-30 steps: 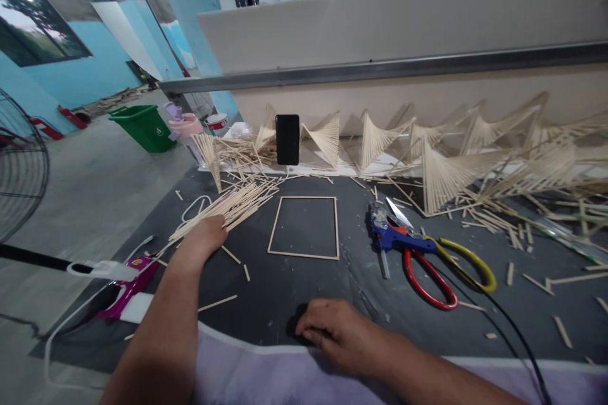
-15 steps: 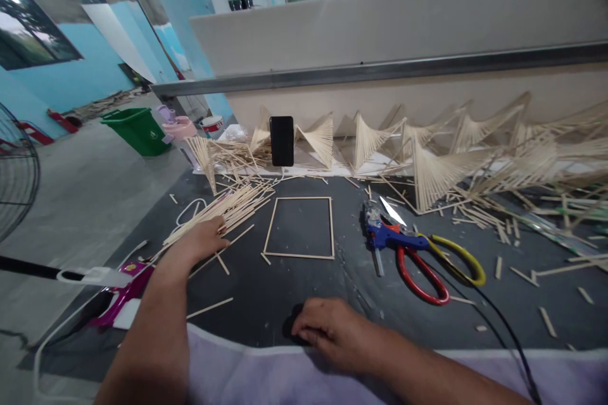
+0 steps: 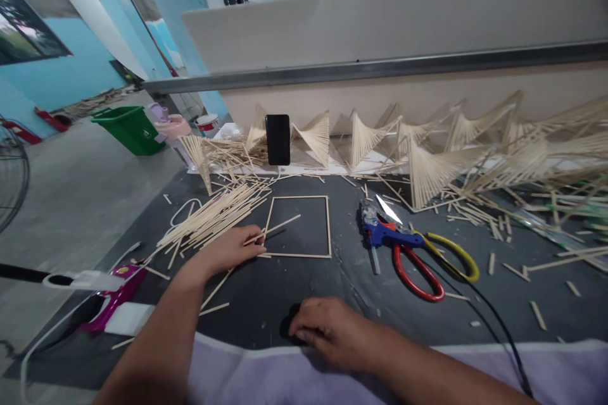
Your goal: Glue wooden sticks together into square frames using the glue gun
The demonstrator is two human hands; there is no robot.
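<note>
At the centre of the frame, your left hand [image 3: 230,250] is pinching a thin wooden stick [image 3: 285,223] near one end, between thumb and fingers, leaving most of its length projecting over the left side of a square stick frame [image 3: 329,228]. The square is lying flat on the dark tabletop [image 3: 266,291], probably for an even, open working spot directly before you. Your hands are staying well apart: at lower centre, your right hand [image 3: 330,332] is resting at the near edge, fingers curling loosely; its palm is facing away, so you are leaving unclear whether anything is inside.

At left of centre, a loose stick pile [image 3: 218,212] is sitting beside your left forearm, seemingly for easy reach. Right of centre, a blue glue gun [image 3: 392,237] and red-and-yellow-handled scissors [image 3: 403,280] are lying together, apparently handy for your right side. Behind, twisted stick models [image 3: 430,171] are lining the back.
</note>
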